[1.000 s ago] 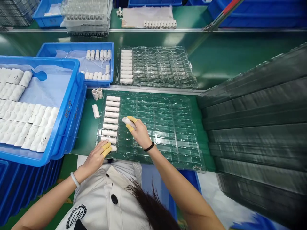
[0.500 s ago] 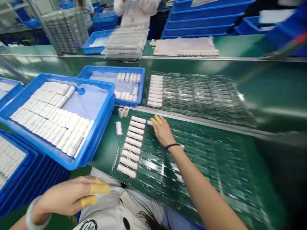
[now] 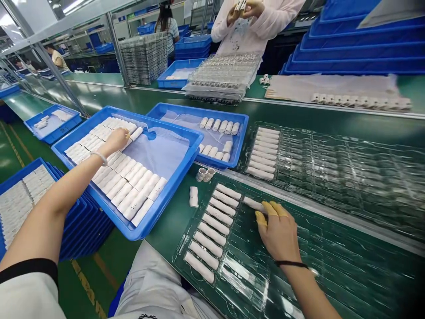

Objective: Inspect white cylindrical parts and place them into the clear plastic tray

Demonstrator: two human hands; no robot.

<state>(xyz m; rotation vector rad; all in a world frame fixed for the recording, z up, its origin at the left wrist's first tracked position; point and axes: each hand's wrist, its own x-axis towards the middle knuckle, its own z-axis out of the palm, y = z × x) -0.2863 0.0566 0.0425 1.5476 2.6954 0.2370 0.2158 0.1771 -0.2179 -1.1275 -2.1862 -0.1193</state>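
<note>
Well, my left hand (image 3: 115,141) rested on the white tubes (image 3: 133,186) in the blue tray (image 3: 156,215); whether it gripped one, I couldn't tell. My right hand (image 3: 279,230) pinched a single tube (image 3: 253,204) at the second column of the clear tray (image 3: 332,274). Seated crooked, it might have sprung out.

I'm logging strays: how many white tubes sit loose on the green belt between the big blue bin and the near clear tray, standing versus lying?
Standing white tubes: 2
Lying white tube: 1
Total: 3
</note>
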